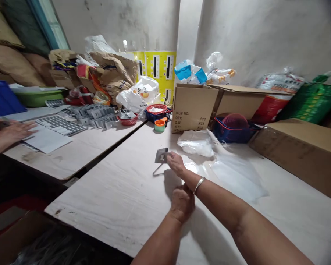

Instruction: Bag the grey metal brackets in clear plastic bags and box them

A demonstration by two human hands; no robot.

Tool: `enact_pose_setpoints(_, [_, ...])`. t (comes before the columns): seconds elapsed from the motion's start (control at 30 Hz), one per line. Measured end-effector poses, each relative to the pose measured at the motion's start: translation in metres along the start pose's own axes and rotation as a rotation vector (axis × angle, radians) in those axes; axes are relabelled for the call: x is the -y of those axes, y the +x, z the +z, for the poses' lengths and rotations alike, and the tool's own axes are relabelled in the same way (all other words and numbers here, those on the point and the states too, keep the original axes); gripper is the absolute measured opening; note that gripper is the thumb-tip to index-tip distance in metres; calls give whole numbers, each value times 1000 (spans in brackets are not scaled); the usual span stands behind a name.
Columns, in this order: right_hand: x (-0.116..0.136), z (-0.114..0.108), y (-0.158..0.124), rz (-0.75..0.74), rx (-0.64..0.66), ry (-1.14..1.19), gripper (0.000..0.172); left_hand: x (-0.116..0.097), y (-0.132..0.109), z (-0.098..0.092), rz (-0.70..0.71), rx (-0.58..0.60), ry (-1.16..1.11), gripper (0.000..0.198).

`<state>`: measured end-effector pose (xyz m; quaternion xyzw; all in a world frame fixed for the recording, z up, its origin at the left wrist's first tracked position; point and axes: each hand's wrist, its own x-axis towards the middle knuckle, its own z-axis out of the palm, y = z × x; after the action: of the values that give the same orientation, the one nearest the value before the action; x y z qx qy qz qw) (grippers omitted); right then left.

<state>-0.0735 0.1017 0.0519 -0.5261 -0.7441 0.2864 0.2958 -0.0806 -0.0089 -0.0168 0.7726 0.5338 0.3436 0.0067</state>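
So, the right hand [176,163] is stretched out over the counter [105,217], its fingers nearly closed, pinching the edge of a flat grey square piece [161,155] just above the bare board. The piece looks like stiff foil or card, though the view is too soft to be sure. A silver bangle [199,185] sits on that wrist. The left hand [182,203] lies curled, back upward, just under the right wrist and touching it; its fingers are hidden, so I cannot tell whether it has hold of anything. Just beyond the hands, a clear plastic bag [238,176] lies flat on the counter beside a crumpled white plastic bundle [195,143], with a cardboard box [191,106] standing behind them. On a separate counter to the left, a co-worker's hand [15,131] rests near white paper sheets [48,139] and piles of grey printed cards [92,115].
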Motion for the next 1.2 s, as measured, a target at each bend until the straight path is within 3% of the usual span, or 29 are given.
enact_pose_setpoints(0.13, [-20, -62, -24, -118, -47, 116, 25, -1, 1, -8, -5, 24, 42, 20])
enact_pose_setpoints(0.27, [-39, -126, -75, -255, -77, 219, 24, -5, 2, -17, -8, 26, 99, 19])
enact_pose_setpoints(0.4, [-47, -159, -132, -399, -42, 116, 19, -8, 2, -25, 15, -12, 84, 18])
enact_pose_setpoints(0.5, [-44, -163, -160, -496, 85, -52, 19, -8, 1, -29, 19, -48, 31, 19])
enact_pose_setpoints(0.63, [-39, -159, -176, -589, 224, -267, 20, -7, 1, -32, 8, -70, -39, 21])
enact_pose_setpoints(0.93, [-41, -154, -169, -636, 212, -449, 18, -9, -1, -37, 136, -34, -24, 21])
enact_pose_setpoints(1.2, [-56, -158, -166, -567, 158, -520, 16, -8, 0, -32, 212, -113, -50, 19])
